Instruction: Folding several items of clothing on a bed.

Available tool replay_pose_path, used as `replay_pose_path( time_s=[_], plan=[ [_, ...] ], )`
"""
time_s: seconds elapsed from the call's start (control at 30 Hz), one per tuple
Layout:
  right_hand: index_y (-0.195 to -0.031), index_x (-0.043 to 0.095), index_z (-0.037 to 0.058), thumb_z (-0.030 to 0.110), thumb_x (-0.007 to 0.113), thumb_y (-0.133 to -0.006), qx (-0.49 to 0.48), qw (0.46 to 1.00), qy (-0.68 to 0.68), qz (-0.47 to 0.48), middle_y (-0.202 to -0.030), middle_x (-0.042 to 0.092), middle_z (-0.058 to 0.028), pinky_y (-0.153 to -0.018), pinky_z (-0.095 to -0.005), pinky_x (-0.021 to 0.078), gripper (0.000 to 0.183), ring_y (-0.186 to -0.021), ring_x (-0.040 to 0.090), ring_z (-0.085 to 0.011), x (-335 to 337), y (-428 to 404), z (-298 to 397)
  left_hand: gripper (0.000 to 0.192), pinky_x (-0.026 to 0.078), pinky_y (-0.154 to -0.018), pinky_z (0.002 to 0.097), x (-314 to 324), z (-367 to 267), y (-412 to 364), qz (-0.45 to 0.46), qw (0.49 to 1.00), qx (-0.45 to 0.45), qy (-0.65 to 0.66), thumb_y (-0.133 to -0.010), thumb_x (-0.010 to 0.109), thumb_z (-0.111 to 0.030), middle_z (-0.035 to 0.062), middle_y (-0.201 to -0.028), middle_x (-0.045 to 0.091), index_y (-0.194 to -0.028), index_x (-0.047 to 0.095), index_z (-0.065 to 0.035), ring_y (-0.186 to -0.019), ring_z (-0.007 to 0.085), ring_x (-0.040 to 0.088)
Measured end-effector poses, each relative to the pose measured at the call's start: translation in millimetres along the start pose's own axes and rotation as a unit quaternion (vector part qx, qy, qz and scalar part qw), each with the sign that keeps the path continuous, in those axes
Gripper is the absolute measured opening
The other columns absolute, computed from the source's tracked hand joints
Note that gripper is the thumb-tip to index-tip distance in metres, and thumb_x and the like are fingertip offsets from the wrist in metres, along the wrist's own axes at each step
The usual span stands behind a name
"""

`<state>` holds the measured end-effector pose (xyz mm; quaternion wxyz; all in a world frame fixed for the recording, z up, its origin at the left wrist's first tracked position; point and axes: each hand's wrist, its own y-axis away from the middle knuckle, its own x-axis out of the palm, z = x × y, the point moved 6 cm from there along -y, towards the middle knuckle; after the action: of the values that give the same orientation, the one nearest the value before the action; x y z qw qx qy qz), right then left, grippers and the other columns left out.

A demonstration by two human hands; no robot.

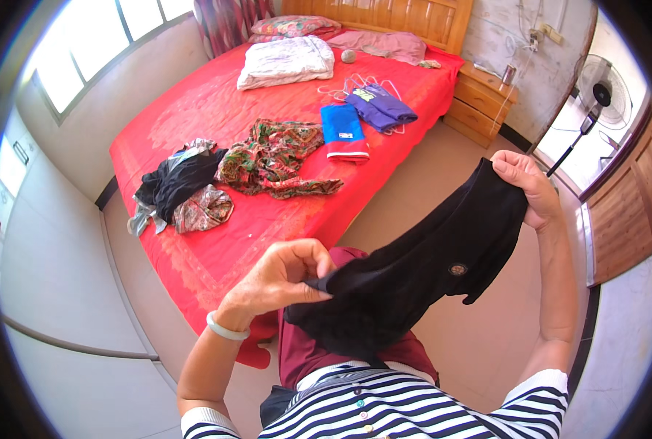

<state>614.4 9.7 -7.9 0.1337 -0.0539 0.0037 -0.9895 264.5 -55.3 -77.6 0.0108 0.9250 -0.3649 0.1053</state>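
Note:
A black cloth garment (413,274) is stretched between my two hands in front of my body. My left hand (282,274), with a pale bangle at the wrist, pinches its lower left end between thumb and fingers. Higher up on the right, my right hand (531,186) grips the opposite corner. A small round emblem (457,269) shows on the fabric. The garment hangs in folds, so its exact kind cannot be told. Before me is a bed with a red cover (205,263); a patterned garment (276,159) lies loosely across it.
Beside the patterned garment is a rumpled black cloth pile (177,181). Folded blue-and-red (343,131) and purple clothes (383,107) lie near wire hangers (359,82). A folded white quilt (287,60) sits farther back. At right stand a wooden nightstand (476,104) and a pedestal fan (603,96).

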Motion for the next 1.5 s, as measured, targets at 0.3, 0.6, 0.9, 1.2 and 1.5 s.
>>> replay_pose_path(
  time_s=[0.3,0.6,0.9,1.2,1.5],
  plan=[
    [-0.093,0.064,0.0059,0.015,0.066,-0.095,0.009,1.0,-0.026,0.012,-0.085,0.07,-0.0017,-0.068,-0.0224,0.053,0.009,-0.073,0.066,-0.0074,5,-3,-5,0.017,0.047,-0.09,0.0313,12,16,10,0.036,0.997,0.007,0.071,-0.091,0.072,-0.012,0.0108,-0.1,0.068,-0.097,0.072,0.0036,-0.096,0.0172,0.062],
    [-0.093,0.064,0.0069,0.015,0.067,-0.095,-0.003,1.0,-0.003,0.016,-0.086,0.068,0.0014,-0.071,-0.0205,0.0504,0.009,-0.076,0.063,-0.0052,3,-3,-3,0.023,0.05,-0.07,0.0206,-5,19,1,-0.059,0.991,-0.074,-0.095,-0.094,0.07,-0.014,-0.0002,-0.088,0.066,-0.109,0.067,0.0036,-0.082,0.0041,0.059],
    [-0.092,0.063,0.009,0.022,0.066,-0.098,-0.083,0.973,0.213,-0.021,-0.082,0.057,0.0089,-0.073,-0.0187,0.041,0.015,-0.077,0.049,-0.0007,-34,-20,15,0.025,0.039,-0.059,0.0307,-34,-107,-43,-0.253,0.817,0.179,-0.486,-0.101,0.057,-0.016,0.0022,-0.067,0.045,-0.085,0.056,0.0036,-0.067,0.0099,0.04],
    [-0.111,0.063,0.0032,0.014,0.059,-0.099,-0.38,0.709,0.557,-0.207,-0.093,0.065,-0.0001,-0.086,-0.0248,0.0488,0.017,-0.091,0.06,-0.0075,-82,-20,183,0.038,0.048,-0.084,0.0246,-24,-287,-97,-0.253,0.628,0.345,-0.65,-0.097,0.065,-0.036,0.0032,-0.098,0.069,-0.115,0.069,-0.0026,-0.091,0.0103,0.062],
    [-0.112,0.07,0.0096,0.004,0.052,-0.094,-0.316,0.819,0.393,-0.273,-0.083,0.068,0.0024,-0.056,-0.0196,0.0467,0.026,-0.063,0.058,-0.0039,-79,-9,175,0.046,0.05,-0.095,0.0292,58,-268,-57,-0.031,0.805,0.199,-0.557,-0.088,0.077,-0.023,0.007,-0.112,0.069,-0.125,0.063,-0.0013,-0.107,0.0163,0.063]
  ],
)
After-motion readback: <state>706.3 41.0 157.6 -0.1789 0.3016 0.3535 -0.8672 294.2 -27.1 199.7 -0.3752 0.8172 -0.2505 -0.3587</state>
